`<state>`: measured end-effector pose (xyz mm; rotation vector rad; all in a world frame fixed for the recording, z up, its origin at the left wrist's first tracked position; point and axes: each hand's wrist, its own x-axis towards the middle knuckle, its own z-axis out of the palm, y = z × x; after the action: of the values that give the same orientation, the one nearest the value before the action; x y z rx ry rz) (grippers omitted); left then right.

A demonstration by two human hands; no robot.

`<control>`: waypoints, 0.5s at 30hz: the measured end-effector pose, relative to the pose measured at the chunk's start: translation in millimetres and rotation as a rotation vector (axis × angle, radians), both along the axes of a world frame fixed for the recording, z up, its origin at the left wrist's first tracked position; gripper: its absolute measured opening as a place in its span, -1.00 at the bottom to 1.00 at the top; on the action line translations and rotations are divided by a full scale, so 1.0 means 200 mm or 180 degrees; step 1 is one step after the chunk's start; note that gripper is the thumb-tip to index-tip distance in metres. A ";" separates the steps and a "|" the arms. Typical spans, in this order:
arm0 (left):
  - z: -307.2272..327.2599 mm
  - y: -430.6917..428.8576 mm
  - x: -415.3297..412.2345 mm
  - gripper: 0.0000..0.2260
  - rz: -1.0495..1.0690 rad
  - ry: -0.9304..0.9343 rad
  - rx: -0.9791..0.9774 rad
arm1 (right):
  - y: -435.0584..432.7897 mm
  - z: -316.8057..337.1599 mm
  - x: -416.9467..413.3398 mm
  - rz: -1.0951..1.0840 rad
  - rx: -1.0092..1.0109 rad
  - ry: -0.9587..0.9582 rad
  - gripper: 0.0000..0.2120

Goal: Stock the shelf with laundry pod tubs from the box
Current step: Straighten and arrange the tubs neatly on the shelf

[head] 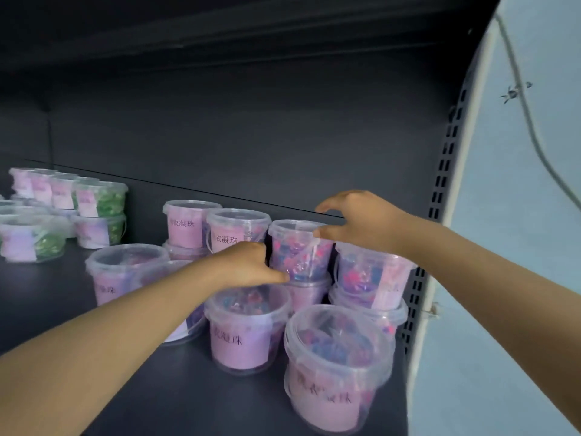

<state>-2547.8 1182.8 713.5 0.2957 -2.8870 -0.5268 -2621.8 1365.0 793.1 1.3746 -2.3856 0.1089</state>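
1. Head view: you are holding the upper tub (298,250) with both hands, left hand (248,265) curling against its left wall, right hand (355,221) clawing over the lid's right rim.
2. It is standing upright on a lower tub (306,294), towards the right end of the shelf (125,357), directly between your hands.
3. It is showing clear walls and pink-and-blue pods.

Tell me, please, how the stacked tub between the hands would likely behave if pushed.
The stacked tub sits on a lower tub, so a sideways push may tip it. Its smooth clear wall looks slippery; visibly full, it is probably hefty.
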 end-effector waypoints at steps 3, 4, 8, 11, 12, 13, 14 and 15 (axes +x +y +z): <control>-0.05 -0.05 -0.09 -0.73 0.0009 0.0025 0.0134 | -0.12 -0.01 -0.08 -0.0032 0.0337 -0.0147 -0.51; -0.05 -0.06 -0.12 -0.72 0.0045 0.0039 0.0184 | -0.14 -0.02 -0.10 -0.0047 0.0421 -0.0253 -0.52; -0.05 -0.11 -0.19 -0.59 -0.0056 -0.0032 0.0528 | -0.17 -0.04 -0.16 0.0045 0.0329 -0.0987 -0.58; -0.06 -0.13 -0.21 -0.55 -0.0094 -0.0097 0.0517 | -0.16 -0.04 -0.16 0.0058 0.0193 -0.1190 -0.63; -0.06 -0.13 -0.22 -0.54 -0.0109 -0.0121 0.0526 | -0.17 -0.04 -0.16 0.0006 0.0182 -0.1056 -0.61; -0.06 -0.13 -0.22 -0.55 -0.0128 -0.0131 0.0534 | -0.17 -0.04 -0.16 -0.0059 0.0182 -0.0839 -0.57; -0.06 -0.14 -0.23 -0.58 -0.0144 -0.0124 0.0548 | -0.19 -0.05 -0.16 -0.0119 0.0179 -0.0582 -0.54; -0.06 -0.14 -0.23 -0.61 -0.0146 -0.0094 0.0560 | -0.20 -0.07 -0.15 -0.0189 0.0167 -0.0324 -0.50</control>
<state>-2593.9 1154.7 700.7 0.2655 -2.8862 -0.7932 -2652.1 1324.4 779.7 1.3501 -2.5278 0.1030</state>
